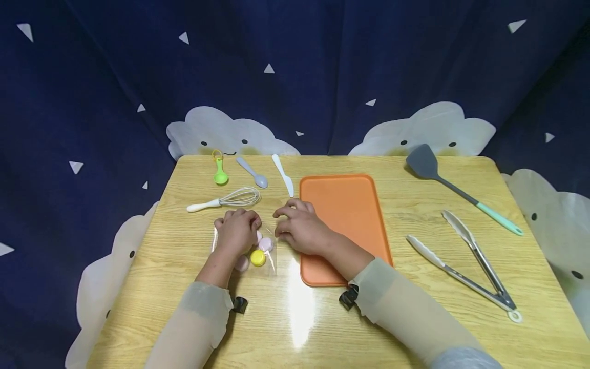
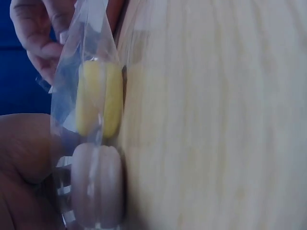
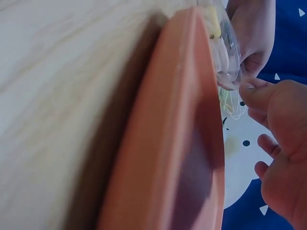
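Note:
A clear plastic bag (image 1: pixel 265 251) lies on the wooden table (image 1: pixel 415 318) and holds a yellow macaron (image 1: pixel 258 258) and pink macarons (image 1: pixel 266 244). My left hand (image 1: pixel 239 225) rests on top of the bag with its fingers curled into the plastic. The left wrist view shows the yellow macaron (image 2: pixel 98 98) and a pink one (image 2: pixel 98 187) inside the bag (image 2: pixel 81 43), with fingers (image 2: pixel 41 33) pinching its top. My right hand (image 1: pixel 283 225) is at the bag's right edge, beside the orange tray (image 1: pixel 345 205). In the right wrist view a fingertip (image 3: pixel 249 88) pinches the bag (image 3: pixel 225 52).
A whisk (image 1: pixel 226 200), a green measuring spoon (image 1: pixel 219 171), a grey spoon (image 1: pixel 252 172) and a white plastic knife (image 1: pixel 283 175) lie behind the hands. A grey spatula (image 1: pixel 456 192) and metal tongs (image 1: pixel 465 261) lie on the right. A dark blue curtain surrounds the table.

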Action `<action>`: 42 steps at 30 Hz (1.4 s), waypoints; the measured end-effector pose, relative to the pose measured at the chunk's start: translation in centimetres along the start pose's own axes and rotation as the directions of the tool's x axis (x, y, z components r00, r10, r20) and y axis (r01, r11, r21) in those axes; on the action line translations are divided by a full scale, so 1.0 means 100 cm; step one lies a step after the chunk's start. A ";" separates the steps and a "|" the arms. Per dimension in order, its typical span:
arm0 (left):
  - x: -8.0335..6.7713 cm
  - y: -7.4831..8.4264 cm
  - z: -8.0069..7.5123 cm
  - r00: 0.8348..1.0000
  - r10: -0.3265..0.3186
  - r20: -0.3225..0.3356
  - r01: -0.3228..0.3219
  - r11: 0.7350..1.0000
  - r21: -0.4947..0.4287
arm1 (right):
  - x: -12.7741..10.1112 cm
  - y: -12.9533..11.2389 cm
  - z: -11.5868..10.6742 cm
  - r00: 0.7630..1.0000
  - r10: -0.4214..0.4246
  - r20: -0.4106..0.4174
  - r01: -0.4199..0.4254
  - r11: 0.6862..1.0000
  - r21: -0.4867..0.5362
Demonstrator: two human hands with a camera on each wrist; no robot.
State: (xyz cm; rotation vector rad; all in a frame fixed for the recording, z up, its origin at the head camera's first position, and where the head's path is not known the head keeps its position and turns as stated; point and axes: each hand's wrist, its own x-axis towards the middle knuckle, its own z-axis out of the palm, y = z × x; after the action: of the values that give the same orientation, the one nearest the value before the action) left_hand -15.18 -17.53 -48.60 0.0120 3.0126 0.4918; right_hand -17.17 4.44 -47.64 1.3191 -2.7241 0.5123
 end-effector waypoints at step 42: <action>0.000 -0.001 0.001 1.000 0.002 0.026 -0.003 1.000 0.019 | -0.007 -0.023 0.002 0.996 -0.087 0.026 0.088 0.993 -0.082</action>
State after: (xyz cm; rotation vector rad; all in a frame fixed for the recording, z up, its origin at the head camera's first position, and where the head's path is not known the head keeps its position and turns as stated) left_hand -15.19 -17.55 -48.74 0.0233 2.9923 0.4599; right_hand -14.91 3.61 -47.34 1.4241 -2.6591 0.3748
